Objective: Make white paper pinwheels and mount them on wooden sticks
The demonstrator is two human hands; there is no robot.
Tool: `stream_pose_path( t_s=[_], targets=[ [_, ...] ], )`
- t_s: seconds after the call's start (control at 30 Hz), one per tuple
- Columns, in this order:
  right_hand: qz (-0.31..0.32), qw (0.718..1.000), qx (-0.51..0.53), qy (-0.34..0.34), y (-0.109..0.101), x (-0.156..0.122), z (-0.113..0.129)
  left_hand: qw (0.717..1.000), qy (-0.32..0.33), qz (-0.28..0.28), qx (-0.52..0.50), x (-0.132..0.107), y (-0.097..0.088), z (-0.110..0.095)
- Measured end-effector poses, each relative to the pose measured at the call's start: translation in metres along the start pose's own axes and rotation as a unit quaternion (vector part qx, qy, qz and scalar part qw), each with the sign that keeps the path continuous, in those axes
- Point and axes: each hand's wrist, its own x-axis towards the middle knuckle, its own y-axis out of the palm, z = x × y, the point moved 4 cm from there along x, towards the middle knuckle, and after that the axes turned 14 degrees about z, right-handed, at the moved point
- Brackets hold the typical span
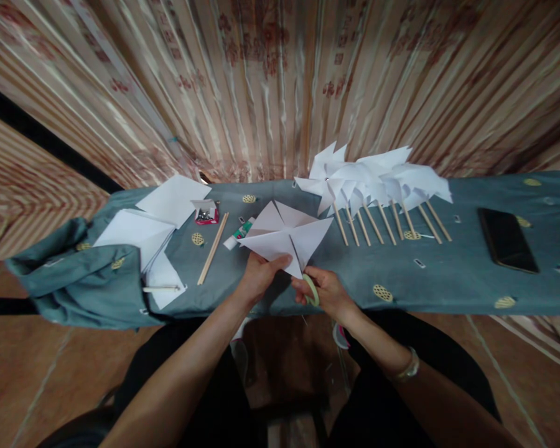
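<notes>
A white square paper [273, 239] with slits running in from its corners is pinched in my left hand [260, 274], thumb on top at the near left edge. My right hand [325, 289] grips scissors [312, 290] by their pale green handles. The blades are mostly hidden beneath the paper's near corner, where a slit runs toward the middle. Just behind the paper's left side lies a green and white tube [239, 234], partly covered by it. Several finished paper pinwheels [378, 177] on wooden sticks lie in a row to the right.
On the left are stacked white sheets [135, 233], a small red box [206, 213] holding shiny bits, and wooden sticks [213, 249]. A black phone [508, 239] lies at the right on the green tablecloth [452, 274]. A pleated curtain [280, 81] hangs behind the narrow table.
</notes>
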Motion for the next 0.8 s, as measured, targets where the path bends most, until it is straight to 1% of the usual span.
stream_pose_path(
  t_s=[0.17,0.53,0.67,0.8],
  targets=[
    [0.004,1.000,-0.006,-0.004,-0.0004,-0.0001,-0.0013,1.000,-0.002,-0.006,-0.002,-0.0008,0.0007,-0.0018],
    [0.000,1.000,-0.008,0.000,-0.0004,0.0004,-0.0018,1.000,0.004,-0.008,-0.006,-0.0005,-0.0015,0.0015],
    [-0.003,1.000,-0.011,0.000,0.0001,0.0002,-0.0007,1.000,0.004,-0.002,-0.001,0.0002,-0.0015,0.0015],
    [0.007,1.000,-0.013,0.022,0.0015,-0.0018,0.0012,1.000,-0.003,-0.005,0.011,0.0000,-0.0013,0.0004]
  ],
)
